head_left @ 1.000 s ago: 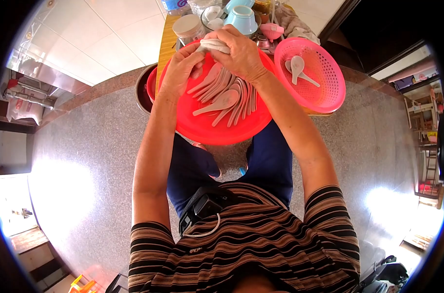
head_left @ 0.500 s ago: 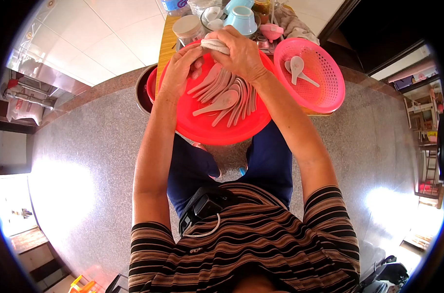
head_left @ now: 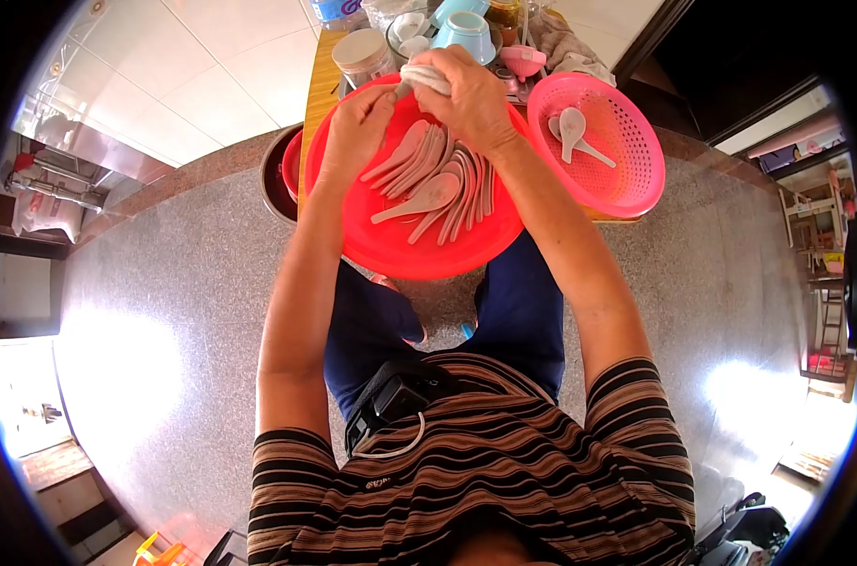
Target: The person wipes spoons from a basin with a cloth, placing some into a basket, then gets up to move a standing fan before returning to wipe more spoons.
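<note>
Over the far part of a red basin (head_left: 372,247), my right hand (head_left: 471,99) is closed on a pale cloth (head_left: 427,78). My left hand (head_left: 358,132), also closed, pinches a thin pale piece beside the cloth, seemingly a spoon handle; most of that object is hidden by the cloth and fingers. Below my hands, several pale spoons (head_left: 431,196) lie fanned in the basin. To the right, a pink perforated basket (head_left: 638,156) holds pale spoons (head_left: 571,130).
Behind the basin, a wooden table (head_left: 327,66) bears a lidded jar (head_left: 362,52), a light blue bowl (head_left: 466,36), a small pink container (head_left: 523,61) and a crumpled cloth (head_left: 570,47). A dark-rimmed bowl (head_left: 276,179) is left of the basin.
My left hand has closed around the thin piece, its fingers drawn together. My right hand and the cloth have shifted slightly to the right and away from my body.
</note>
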`<control>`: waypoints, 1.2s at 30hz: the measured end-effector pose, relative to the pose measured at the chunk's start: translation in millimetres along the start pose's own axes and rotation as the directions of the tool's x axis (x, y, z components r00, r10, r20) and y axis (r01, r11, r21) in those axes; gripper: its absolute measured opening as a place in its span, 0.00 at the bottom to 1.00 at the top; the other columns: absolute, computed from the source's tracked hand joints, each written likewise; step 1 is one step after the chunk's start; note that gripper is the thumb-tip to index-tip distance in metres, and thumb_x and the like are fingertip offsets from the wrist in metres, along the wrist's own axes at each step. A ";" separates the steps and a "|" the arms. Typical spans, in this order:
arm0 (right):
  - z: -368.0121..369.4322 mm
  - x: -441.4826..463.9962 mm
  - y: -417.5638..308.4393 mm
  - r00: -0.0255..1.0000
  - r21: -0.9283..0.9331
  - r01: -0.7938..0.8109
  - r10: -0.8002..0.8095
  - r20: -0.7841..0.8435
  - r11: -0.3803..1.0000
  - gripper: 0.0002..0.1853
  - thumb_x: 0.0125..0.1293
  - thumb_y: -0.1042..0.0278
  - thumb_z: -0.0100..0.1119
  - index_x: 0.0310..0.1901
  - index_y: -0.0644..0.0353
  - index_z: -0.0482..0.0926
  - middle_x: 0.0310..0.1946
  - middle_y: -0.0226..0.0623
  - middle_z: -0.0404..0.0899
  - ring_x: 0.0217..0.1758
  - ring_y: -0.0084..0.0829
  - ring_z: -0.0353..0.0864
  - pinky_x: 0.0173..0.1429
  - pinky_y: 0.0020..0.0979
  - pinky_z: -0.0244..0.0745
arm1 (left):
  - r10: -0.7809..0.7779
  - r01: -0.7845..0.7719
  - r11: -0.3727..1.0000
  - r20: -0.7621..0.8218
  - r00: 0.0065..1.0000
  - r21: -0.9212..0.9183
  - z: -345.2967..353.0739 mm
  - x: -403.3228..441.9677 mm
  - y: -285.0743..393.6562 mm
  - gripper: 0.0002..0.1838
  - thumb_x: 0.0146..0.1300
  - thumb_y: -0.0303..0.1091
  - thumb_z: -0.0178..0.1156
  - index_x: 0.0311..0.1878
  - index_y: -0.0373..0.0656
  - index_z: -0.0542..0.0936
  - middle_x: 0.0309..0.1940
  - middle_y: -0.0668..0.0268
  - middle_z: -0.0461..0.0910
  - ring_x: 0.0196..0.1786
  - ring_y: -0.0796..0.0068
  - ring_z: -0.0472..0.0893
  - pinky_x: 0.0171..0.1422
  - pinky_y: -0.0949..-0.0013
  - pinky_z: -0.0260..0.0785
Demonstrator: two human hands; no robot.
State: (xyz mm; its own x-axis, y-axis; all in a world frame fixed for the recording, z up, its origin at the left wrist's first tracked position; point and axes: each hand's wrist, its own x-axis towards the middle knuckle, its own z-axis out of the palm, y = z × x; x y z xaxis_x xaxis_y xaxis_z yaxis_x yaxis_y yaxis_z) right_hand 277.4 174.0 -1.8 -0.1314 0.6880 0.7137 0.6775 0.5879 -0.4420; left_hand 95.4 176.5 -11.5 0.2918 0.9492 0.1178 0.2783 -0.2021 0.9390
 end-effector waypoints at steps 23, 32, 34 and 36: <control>-0.3 -0.3 2.8 0.981 -0.286 -0.082 0.127 0.144 0.955 0.14 0.54 0.55 0.66 0.42 0.44 0.79 0.40 0.26 0.75 0.39 0.35 0.83 0.39 0.37 0.80 | 0.407 -0.333 0.835 -0.083 0.910 0.438 16.3 -3.3 0.1 0.27 0.62 0.26 0.52 0.65 0.48 0.62 0.42 0.51 0.78 0.46 0.49 0.79 0.47 0.53 0.71; 5.4 -4.1 4.4 0.985 -0.150 0.035 -0.009 0.172 0.988 0.14 0.54 0.58 0.67 0.42 0.46 0.78 0.41 0.27 0.75 0.41 0.34 0.82 0.39 0.36 0.79 | 0.344 -0.297 0.909 -0.124 0.931 0.291 11.0 -3.7 -1.8 0.25 0.62 0.24 0.46 0.64 0.42 0.61 0.31 0.53 0.73 0.35 0.52 0.77 0.45 0.55 0.69; 3.7 -1.5 7.3 0.993 -0.207 -0.019 0.044 0.114 0.978 0.14 0.53 0.60 0.68 0.41 0.46 0.77 0.40 0.27 0.75 0.40 0.35 0.82 0.37 0.36 0.79 | 0.347 -0.300 0.911 -0.131 0.929 0.285 11.3 -3.6 -0.5 0.24 0.62 0.24 0.47 0.63 0.42 0.61 0.29 0.54 0.73 0.34 0.53 0.76 0.44 0.56 0.69; 1.8 0.4 7.0 0.994 -0.259 -0.078 0.095 0.055 0.963 0.14 0.52 0.62 0.69 0.40 0.47 0.77 0.40 0.27 0.76 0.39 0.36 0.82 0.35 0.37 0.78 | 0.318 -0.285 0.923 -0.099 0.943 0.258 11.1 -5.1 1.4 0.22 0.63 0.25 0.47 0.62 0.42 0.63 0.27 0.56 0.72 0.32 0.56 0.76 0.42 0.57 0.68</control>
State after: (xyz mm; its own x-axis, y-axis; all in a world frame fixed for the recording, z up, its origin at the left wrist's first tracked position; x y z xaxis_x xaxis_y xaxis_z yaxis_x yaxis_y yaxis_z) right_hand 280.8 179.2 -5.6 -0.1061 0.7632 0.6374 0.8502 0.4021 -0.3399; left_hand 104.5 168.6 -14.4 0.2731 0.8545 0.4419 0.4101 -0.5189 0.7500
